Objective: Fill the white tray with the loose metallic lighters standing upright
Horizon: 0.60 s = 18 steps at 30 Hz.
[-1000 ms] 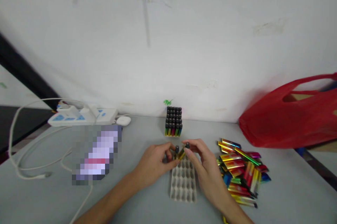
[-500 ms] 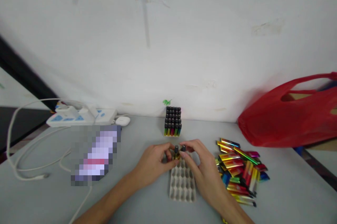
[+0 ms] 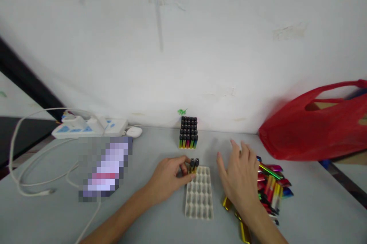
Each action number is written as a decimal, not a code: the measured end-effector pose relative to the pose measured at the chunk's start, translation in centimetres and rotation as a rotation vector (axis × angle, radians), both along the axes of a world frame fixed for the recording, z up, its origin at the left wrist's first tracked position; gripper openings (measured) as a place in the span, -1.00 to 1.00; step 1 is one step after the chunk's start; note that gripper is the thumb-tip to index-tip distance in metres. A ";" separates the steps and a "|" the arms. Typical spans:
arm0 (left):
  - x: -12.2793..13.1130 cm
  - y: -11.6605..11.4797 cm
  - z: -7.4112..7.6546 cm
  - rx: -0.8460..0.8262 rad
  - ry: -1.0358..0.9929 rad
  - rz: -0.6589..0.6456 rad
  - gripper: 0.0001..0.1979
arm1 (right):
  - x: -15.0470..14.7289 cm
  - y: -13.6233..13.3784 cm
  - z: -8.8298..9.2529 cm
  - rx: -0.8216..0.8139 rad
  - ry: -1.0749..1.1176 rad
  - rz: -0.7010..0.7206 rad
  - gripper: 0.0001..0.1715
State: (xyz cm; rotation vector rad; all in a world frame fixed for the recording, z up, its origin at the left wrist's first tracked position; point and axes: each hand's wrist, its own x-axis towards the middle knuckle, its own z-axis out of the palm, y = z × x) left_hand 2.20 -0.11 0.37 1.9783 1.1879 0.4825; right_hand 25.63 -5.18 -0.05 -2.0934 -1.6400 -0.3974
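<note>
A pale moulded tray (image 3: 199,198) with rows of hollow cells lies on the grey table in front of me. Two lighters (image 3: 194,164) with black caps stand upright in its far left corner. My left hand (image 3: 169,177) rests at that corner, fingers curled against the left lighter. My right hand (image 3: 239,173) hovers open, fingers spread, between the tray and a heap of shiny coloured lighters (image 3: 272,186) on the right. It holds nothing. A few gold lighters (image 3: 243,230) lie beside my right forearm.
A full block of upright lighters (image 3: 188,132) stands by the wall. A red plastic bag (image 3: 315,125) sits at the right. At the left are a white power strip (image 3: 88,126), loose white cables (image 3: 34,175) and a blurred-out flat object (image 3: 104,169).
My right hand has set its lighter upright in the tray beside the first, let go and swung right towards the heap. The left hand has stayed put.
</note>
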 end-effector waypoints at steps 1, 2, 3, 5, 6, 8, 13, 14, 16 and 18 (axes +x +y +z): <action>0.0 0.0 0.0 0.003 0.005 0.003 -0.72 | 0.5 0.1 -0.1 -0.042 -0.092 -0.066 -0.25; 0.0 0.0 0.1 0.007 0.009 0.004 -0.72 | 1.0 0.2 -0.1 -0.091 -0.162 -0.109 -0.22; 0.0 0.0 0.1 0.009 0.009 0.003 -0.72 | 1.4 0.3 -0.1 -0.142 -0.209 -0.130 -0.22; 0.0 0.0 0.1 0.009 0.007 0.000 -0.72 | 2.0 0.3 -0.1 -0.225 -0.244 -0.138 -0.28; 0.0 0.0 0.1 0.006 0.006 -0.001 -0.73 | 2.1 0.4 -0.1 -0.243 -0.239 -0.133 -0.31; 0.0 0.1 0.0 0.001 0.009 -0.002 -0.73 | 2.2 0.5 -0.3 -0.230 -0.205 -0.097 -0.36; 0.0 0.1 -0.2 0.001 0.023 -0.002 -0.73 | 1.2 0.9 -1.1 -0.168 -0.085 0.218 -0.54; 0.0 0.1 -0.2 0.002 0.024 -0.002 -0.73 | 1.0 0.9 -1.1 -0.166 -0.060 0.300 -0.57; -0.1 0.1 -0.2 0.008 0.025 -0.006 -0.71 | 0.5 0.8 -0.8 -0.159 -0.003 0.430 -0.64; -0.1 0.2 -0.2 0.016 0.024 -0.013 -0.70 | 0.2 0.7 -0.5 -0.156 0.060 0.515 -0.71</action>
